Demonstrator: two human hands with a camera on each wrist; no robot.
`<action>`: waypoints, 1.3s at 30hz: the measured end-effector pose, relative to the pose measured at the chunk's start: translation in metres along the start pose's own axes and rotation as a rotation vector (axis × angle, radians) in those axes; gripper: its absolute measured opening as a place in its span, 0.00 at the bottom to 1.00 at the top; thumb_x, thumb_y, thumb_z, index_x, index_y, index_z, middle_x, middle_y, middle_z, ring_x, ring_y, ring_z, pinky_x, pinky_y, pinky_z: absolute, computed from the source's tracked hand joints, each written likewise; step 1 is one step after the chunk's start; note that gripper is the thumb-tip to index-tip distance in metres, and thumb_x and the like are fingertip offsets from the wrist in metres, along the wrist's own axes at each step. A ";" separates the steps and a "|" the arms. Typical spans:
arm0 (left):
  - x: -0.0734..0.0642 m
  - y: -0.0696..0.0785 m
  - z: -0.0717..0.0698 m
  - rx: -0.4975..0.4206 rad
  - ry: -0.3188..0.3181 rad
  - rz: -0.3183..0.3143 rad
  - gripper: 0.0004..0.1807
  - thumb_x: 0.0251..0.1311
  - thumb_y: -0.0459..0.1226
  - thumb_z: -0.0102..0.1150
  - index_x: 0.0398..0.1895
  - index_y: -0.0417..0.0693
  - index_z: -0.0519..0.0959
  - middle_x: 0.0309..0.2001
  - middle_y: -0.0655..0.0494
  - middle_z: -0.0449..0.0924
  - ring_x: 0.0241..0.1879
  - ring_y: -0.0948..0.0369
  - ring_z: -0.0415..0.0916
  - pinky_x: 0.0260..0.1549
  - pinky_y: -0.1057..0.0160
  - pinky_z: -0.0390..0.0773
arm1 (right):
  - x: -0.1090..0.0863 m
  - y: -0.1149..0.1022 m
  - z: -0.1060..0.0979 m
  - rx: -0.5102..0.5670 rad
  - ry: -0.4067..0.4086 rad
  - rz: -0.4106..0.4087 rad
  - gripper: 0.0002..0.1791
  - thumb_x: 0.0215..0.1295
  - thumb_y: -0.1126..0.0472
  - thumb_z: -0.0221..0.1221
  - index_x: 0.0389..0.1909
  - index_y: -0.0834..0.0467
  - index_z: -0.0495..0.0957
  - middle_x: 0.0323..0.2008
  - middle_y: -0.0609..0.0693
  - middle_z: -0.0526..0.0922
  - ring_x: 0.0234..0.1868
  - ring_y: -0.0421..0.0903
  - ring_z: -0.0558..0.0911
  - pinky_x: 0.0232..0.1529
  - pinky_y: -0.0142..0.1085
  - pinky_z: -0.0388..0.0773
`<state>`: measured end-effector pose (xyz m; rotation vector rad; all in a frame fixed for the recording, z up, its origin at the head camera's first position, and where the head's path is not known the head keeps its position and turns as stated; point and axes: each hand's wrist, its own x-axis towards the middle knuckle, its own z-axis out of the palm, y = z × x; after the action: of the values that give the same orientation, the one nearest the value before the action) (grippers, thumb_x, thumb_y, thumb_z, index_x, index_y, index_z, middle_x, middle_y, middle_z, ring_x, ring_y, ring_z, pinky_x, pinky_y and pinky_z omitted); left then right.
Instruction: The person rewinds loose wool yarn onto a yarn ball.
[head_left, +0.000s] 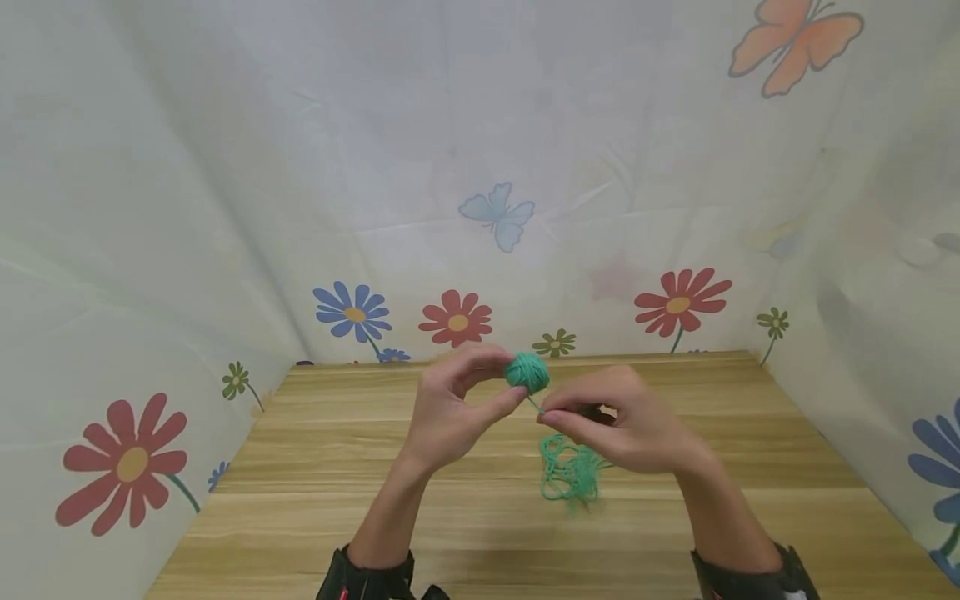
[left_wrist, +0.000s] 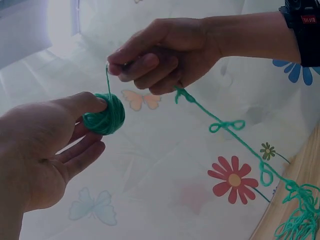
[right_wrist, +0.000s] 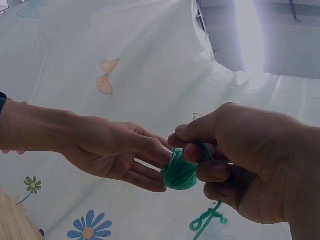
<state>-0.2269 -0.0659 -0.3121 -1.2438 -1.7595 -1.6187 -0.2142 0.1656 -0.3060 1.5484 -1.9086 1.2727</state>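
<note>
— Nearest entry?
— Right hand (head_left: 626,421), mine, one: thumb and forefinger pinching the short strand (head_left: 535,404) that leaves the ball; other fingers curled, a trailing length (left_wrist: 240,135) of yarn, kinked into small loops, running out below them.
— Beside it?
— Left hand (head_left: 450,408), mine, one: thumb and fingers grasping a small ball of green yarn (head_left: 528,372), held up in the air.
— Beyond?
— Loose heap (head_left: 577,479) of the same yarn, one, tangled, on the desk (head_left: 337,500); the trailing length runs down to it.
— Farthest?
— Hanging cloth (head_left: 390,125), one, printed with flowers and butterflies.
— Likely faults?
— Three, by my judgement. Pulled hard, those kinked loops could tighten into knots. The heap could snag on itself and drag across the desk. The ball could slip and unwind, should my left fingers slacken.
</note>
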 end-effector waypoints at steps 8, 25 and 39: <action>-0.001 -0.001 0.000 0.014 -0.040 0.006 0.19 0.49 0.16 0.71 0.46 0.25 0.81 0.42 0.37 0.84 0.43 0.52 0.84 0.49 0.48 0.87 | 0.002 -0.005 -0.002 0.054 0.057 -0.045 0.18 0.53 0.85 0.63 0.38 0.62 0.87 0.20 0.46 0.77 0.17 0.33 0.68 0.10 0.26 0.65; 0.001 0.000 0.003 -0.035 -0.216 0.045 0.18 0.47 0.16 0.72 0.44 0.26 0.82 0.41 0.39 0.84 0.45 0.53 0.84 0.50 0.53 0.88 | -0.001 0.004 -0.003 0.000 0.163 0.036 0.17 0.52 0.86 0.63 0.37 0.65 0.86 0.22 0.47 0.82 0.18 0.35 0.69 0.10 0.30 0.62; 0.000 0.001 0.002 -0.161 -0.279 0.057 0.20 0.45 0.13 0.70 0.45 0.22 0.79 0.43 0.33 0.81 0.47 0.52 0.81 0.48 0.49 0.88 | -0.007 0.018 -0.003 -0.080 0.155 0.185 0.15 0.63 0.79 0.64 0.40 0.55 0.87 0.21 0.43 0.77 0.18 0.36 0.68 0.13 0.31 0.65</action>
<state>-0.2252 -0.0637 -0.3119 -1.6480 -1.7606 -1.6461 -0.2291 0.1719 -0.3163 1.2198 -2.0125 1.3326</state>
